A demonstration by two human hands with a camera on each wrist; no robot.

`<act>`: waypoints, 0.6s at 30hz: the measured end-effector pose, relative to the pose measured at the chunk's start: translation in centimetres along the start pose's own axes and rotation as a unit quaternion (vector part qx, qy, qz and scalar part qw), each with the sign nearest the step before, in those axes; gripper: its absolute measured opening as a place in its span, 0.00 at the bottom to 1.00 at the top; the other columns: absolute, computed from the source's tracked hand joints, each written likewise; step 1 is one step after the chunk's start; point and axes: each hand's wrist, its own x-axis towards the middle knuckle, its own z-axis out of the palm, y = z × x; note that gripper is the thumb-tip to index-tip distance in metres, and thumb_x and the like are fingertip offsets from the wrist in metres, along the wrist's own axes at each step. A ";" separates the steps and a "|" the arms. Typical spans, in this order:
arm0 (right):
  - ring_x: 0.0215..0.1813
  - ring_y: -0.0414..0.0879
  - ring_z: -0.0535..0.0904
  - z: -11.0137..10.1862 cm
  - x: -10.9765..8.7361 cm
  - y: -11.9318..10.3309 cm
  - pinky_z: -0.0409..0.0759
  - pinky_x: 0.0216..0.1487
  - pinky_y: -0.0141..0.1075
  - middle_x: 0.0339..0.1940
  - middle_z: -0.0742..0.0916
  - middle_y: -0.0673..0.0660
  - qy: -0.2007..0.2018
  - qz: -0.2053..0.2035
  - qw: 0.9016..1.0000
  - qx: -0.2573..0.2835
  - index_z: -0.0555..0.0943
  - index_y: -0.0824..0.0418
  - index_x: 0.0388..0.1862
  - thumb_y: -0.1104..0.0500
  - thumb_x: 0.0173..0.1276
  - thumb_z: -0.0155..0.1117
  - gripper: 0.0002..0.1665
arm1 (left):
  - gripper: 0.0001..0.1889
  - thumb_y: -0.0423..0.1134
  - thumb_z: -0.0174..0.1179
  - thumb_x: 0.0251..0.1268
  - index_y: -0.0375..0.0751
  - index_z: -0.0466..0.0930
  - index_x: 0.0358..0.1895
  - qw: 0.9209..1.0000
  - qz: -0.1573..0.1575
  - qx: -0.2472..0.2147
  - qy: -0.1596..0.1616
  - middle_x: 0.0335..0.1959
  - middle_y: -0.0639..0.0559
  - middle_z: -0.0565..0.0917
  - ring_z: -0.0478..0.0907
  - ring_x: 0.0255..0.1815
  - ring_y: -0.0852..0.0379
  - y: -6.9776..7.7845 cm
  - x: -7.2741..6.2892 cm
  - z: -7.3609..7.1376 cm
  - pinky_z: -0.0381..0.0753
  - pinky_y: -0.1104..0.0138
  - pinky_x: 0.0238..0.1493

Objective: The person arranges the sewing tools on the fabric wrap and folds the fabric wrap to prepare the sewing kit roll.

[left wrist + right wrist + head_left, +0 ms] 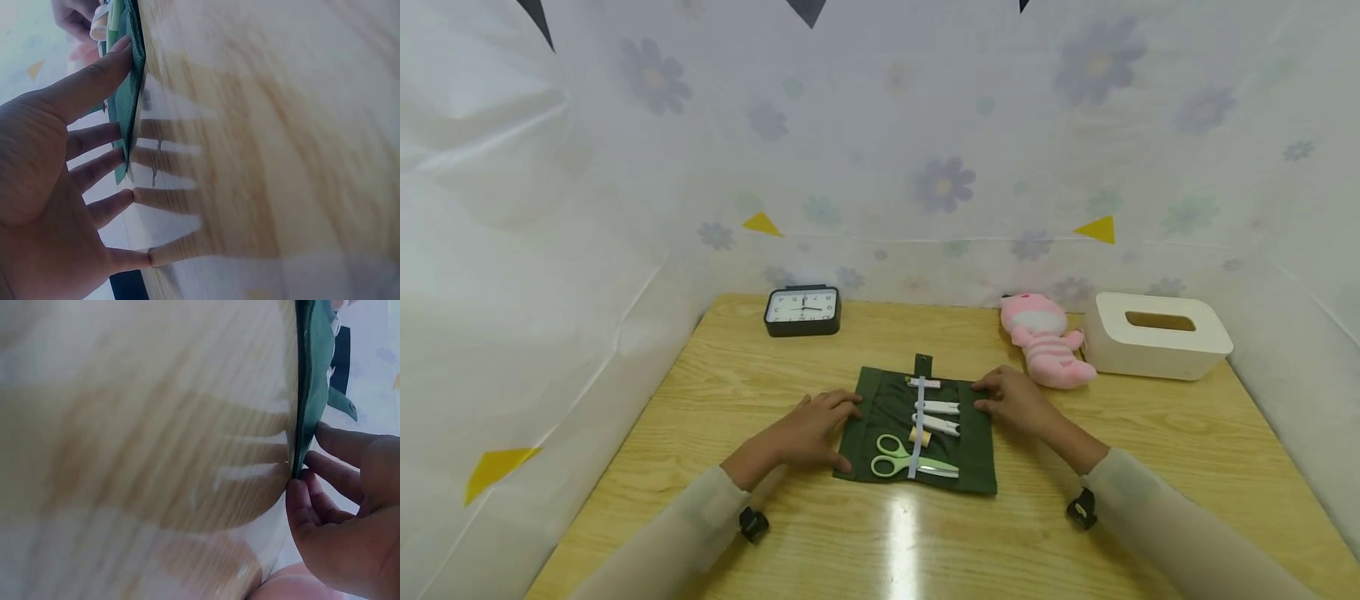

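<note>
A dark green fabric pouch [977, 450] lies unrolled flat on the table between both hands. Under its pale elastic band [915, 462] sit green-handled scissors [891, 457], a tan spool [920, 437], two white tools [942, 407] of unclear kind and a small whitish item [923, 383]. My left hand [816, 429] is spread at the pouch's left edge, its thumb and some fingertips touching the fabric [128, 94]. On the upper right corner rests my right hand [1015, 400], fingers loosely bent. In the right wrist view, thumb and fingertips touch the pouch's edge [312, 381].
A black-framed clock [802, 311] stands at the table's back left. At the back right are a pink plush toy [1045, 337] and a white tissue box [1157, 354]. The wooden table [820, 542] is bordered by flower-patterned white sheets [865, 150].
</note>
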 end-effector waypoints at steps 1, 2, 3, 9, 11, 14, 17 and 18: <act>0.47 0.55 0.82 0.1 -0.2 -0.1 0.81 0.49 0.51 0.49 0.84 0.63 0.002 -0.004 1.000 -0.009 0.87 0.66 0.53 0.61 0.68 0.74 0.17 | 0.39 0.59 0.79 0.53 0.49 0.74 0.67 1.000 -0.002 -0.001 -0.001 0.78 0.49 0.66 0.61 0.79 0.43 0.1 0.0 0.0 0.58 0.26 0.67; 0.49 0.57 0.82 0.1 -0.4 -0.3 0.81 0.50 0.52 0.50 0.84 0.63 0.004 -0.006 1.000 -0.020 0.87 0.66 0.54 0.61 0.67 0.75 0.17 | 0.39 0.58 0.79 0.53 0.49 0.74 0.67 1.000 -0.003 -0.001 -0.002 0.78 0.49 0.65 0.61 0.79 0.43 0.1 0.0 0.0 0.58 0.27 0.67; 0.50 0.58 0.82 0.2 -0.6 -0.5 0.80 0.52 0.53 0.50 0.84 0.63 0.005 -0.010 0.999 -0.038 0.87 0.66 0.55 0.60 0.67 0.75 0.19 | 0.40 0.58 0.78 0.53 0.49 0.74 0.67 1.000 -0.005 0.001 -0.005 0.78 0.50 0.65 0.61 0.79 0.44 0.2 0.0 0.0 0.58 0.27 0.68; 0.61 0.64 0.78 0.9 -3.1 -2.6 0.79 0.59 0.56 0.59 0.83 0.66 0.018 -0.049 0.988 -0.149 0.81 0.66 0.64 0.55 0.67 0.76 0.30 | 0.40 0.56 0.78 0.56 0.44 0.75 0.69 0.999 -0.008 0.029 -0.014 0.78 0.48 0.65 0.60 0.80 0.43 1.1 -0.1 -0.3 0.61 0.36 0.73; 0.63 0.64 0.77 1.2 -4.3 -3.4 0.79 0.60 0.55 0.62 0.82 0.66 0.013 -0.063 0.986 -0.153 0.80 0.64 0.67 0.53 0.67 0.76 0.32 | 0.38 0.54 0.77 0.57 0.42 0.76 0.69 0.999 -0.002 0.040 -0.012 0.77 0.46 0.66 0.60 0.80 0.41 1.7 -0.2 -0.4 0.62 0.41 0.74; 0.65 0.61 0.77 1.7 -6.2 -4.5 0.79 0.61 0.54 0.64 0.81 0.63 -0.004 -0.095 0.985 -0.144 0.79 0.62 0.68 0.49 0.69 0.74 0.34 | 0.35 0.52 0.76 0.60 0.42 0.78 0.68 0.998 0.018 0.063 -0.001 0.75 0.46 0.70 0.66 0.76 0.42 2.4 -0.6 -0.3 0.68 0.49 0.73; 0.67 0.59 0.77 2.1 -7.8 -5.2 0.79 0.62 0.53 0.66 0.80 0.61 -0.020 -0.127 0.982 -0.138 0.78 0.59 0.70 0.44 0.69 0.72 0.36 | 0.30 0.51 0.75 0.61 0.44 0.81 0.64 0.996 0.043 0.075 0.013 0.69 0.48 0.75 0.73 0.69 0.47 2.9 -1.0 -0.2 0.74 0.54 0.68; 0.66 0.58 0.77 2.2 -8.3 -5.3 0.79 0.61 0.53 0.66 0.80 0.60 -0.022 -0.138 0.981 -0.138 0.78 0.58 0.71 0.42 0.68 0.72 0.37 | 0.28 0.52 0.75 0.61 0.45 0.82 0.63 0.996 0.052 0.076 0.015 0.66 0.49 0.76 0.75 0.67 0.49 2.9 -1.1 0.0 0.76 0.56 0.66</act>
